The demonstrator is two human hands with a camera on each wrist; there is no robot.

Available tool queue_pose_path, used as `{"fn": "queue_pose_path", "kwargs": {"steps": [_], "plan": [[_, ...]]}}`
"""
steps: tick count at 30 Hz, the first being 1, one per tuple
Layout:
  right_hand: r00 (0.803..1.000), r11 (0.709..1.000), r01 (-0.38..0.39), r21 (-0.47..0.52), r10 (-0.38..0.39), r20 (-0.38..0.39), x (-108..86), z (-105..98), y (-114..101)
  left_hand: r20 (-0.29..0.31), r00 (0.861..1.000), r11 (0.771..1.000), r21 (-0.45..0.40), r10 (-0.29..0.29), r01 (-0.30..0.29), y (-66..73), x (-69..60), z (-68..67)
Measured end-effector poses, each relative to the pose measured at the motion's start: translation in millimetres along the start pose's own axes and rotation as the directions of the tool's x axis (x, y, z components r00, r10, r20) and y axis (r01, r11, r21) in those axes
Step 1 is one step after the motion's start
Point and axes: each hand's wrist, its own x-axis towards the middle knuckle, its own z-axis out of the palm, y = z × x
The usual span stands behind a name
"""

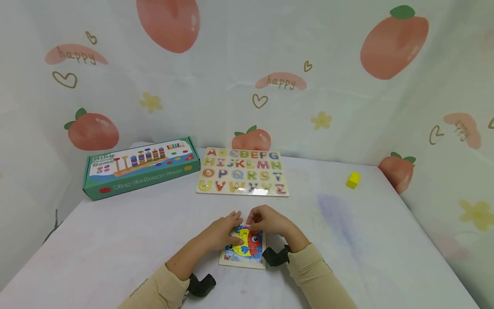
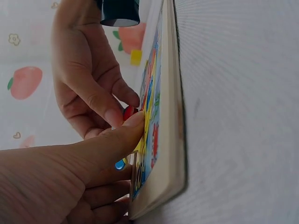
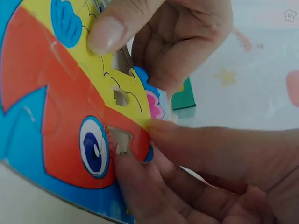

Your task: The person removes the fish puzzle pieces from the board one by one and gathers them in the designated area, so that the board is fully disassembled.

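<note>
A small wooden jigsaw puzzle [image 1: 252, 248] lies on the table, its picture a red and yellow fish on blue. Near its upper edge my right hand [image 1: 272, 221] pinches a puzzle piece [image 3: 138, 145] between thumb and finger; red shows on it, and gaps show around it. My left hand [image 1: 221, 234] holds the puzzle from the left. Its thumb [image 2: 124, 135] presses on the yellow part while the other fingers curl at the frame's side, partly hidden. In the right wrist view, blue and pink parts [image 3: 154, 103] stand out between the two hands.
Behind the puzzle lies a wooden alphabet board [image 1: 243, 171]. A green ring game box [image 1: 143, 167] stands at the back left. Far to the right sits a yellow block [image 1: 353, 180]. A patterned cloth [image 1: 216, 94] hangs behind the white table [image 1: 127, 240].
</note>
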Motion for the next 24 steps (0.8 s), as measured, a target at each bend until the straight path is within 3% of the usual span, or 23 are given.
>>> {"fn": "queue_pose_path", "kwargs": {"steps": [11,24], "plan": [[0.997,0.989,-0.056,0.138,0.063,-0.047,-3.0,-3,7,-0.013,1.000,1.000,-0.003,-0.007,0.007,2.1,-1.8,-1.2],[0.994,0.982,-0.106,0.157,0.110,-0.014,-26.8,-36,36,-0.020,1.000,1.000,0.008,-0.015,0.015,3.5,-3.0,1.5]]}}
